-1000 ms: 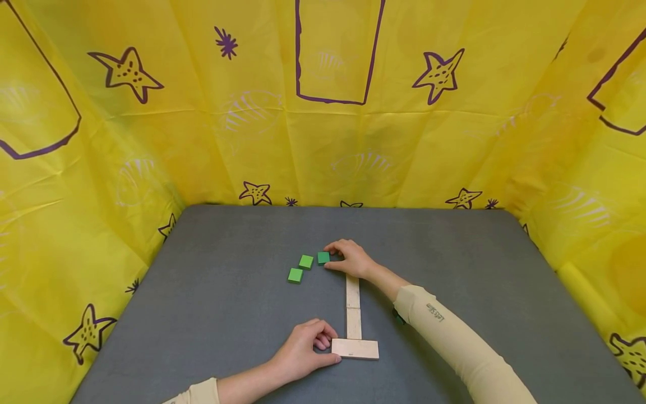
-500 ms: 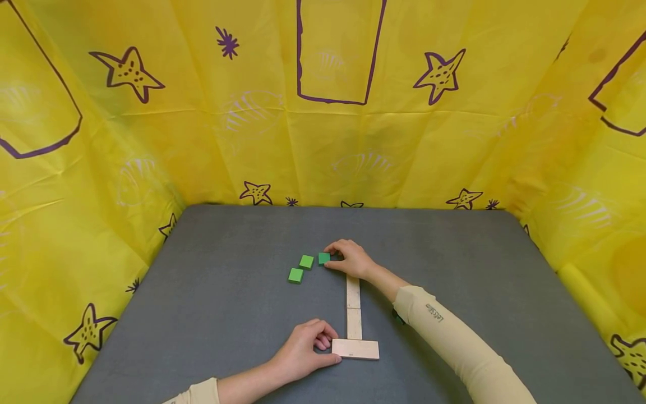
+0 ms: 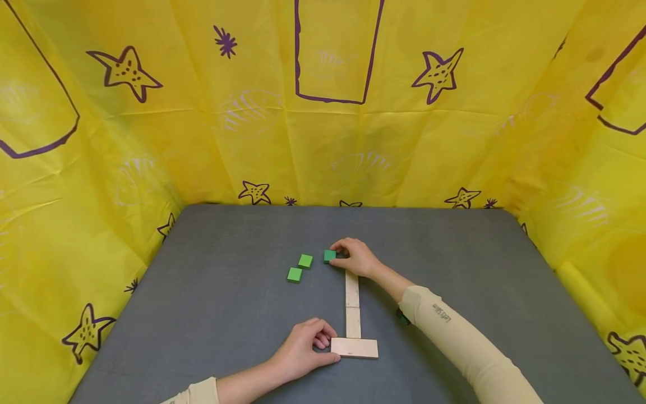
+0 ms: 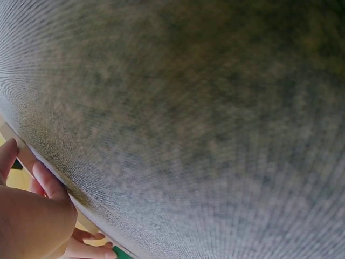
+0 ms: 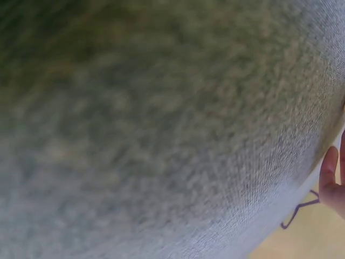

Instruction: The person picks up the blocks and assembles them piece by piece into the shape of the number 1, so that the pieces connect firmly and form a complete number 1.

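Observation:
In the head view my right hand (image 3: 357, 258) pinches a dark green square block (image 3: 330, 256) between thumb and fingers. It is at the far end of a line of pale wooden planks, partly covering the farther plank (image 3: 352, 292); the nearer plank (image 3: 353, 322) lies end to end with it. A third wooden plank (image 3: 354, 348) lies crosswise at the near end, forming an upside-down T. My left hand (image 3: 305, 349) holds that crosswise plank by its left end, thumb at the near corner, fingers at the far one. Both hands show only at the edges of the wrist views.
Two light green blocks, one farther (image 3: 305, 261) and one nearer (image 3: 295, 275), lie left of the dark green one, nearly corner to corner. All rests on a dark grey tabletop (image 3: 217, 314). Yellow patterned cloth (image 3: 323, 151) encloses the back and both sides.
Over the last half second my right hand has shifted slightly right and away with the dark green block, widening its distance from the light green blocks. My left hand has stayed put.

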`<state>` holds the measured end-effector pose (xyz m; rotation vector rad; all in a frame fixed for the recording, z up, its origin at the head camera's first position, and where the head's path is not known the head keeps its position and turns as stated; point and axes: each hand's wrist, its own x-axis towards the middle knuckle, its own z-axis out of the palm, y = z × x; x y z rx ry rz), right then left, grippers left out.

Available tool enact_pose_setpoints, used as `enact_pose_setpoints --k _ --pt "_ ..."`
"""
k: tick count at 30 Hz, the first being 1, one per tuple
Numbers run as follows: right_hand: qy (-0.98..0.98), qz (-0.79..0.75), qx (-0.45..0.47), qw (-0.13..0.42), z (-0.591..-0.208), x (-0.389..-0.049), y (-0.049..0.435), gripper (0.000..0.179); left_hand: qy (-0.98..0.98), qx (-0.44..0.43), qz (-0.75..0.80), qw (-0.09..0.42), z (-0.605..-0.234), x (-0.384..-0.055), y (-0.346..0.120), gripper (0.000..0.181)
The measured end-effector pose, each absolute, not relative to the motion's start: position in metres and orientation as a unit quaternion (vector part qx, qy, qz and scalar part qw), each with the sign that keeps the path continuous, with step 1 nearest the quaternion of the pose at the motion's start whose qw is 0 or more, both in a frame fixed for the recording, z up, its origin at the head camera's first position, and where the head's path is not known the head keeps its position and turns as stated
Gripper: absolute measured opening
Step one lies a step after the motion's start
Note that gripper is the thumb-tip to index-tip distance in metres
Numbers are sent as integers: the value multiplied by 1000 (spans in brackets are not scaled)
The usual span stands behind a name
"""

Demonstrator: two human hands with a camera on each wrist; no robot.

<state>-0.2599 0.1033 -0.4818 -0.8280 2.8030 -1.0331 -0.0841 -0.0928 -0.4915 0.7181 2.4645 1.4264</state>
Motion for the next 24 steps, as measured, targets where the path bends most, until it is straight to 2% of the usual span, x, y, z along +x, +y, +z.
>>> enact_pose_setpoints --k 24 --pt "905 -359 -228 25 -481 -249 128 32 841 237 474 106 -492 -83 -92 28"
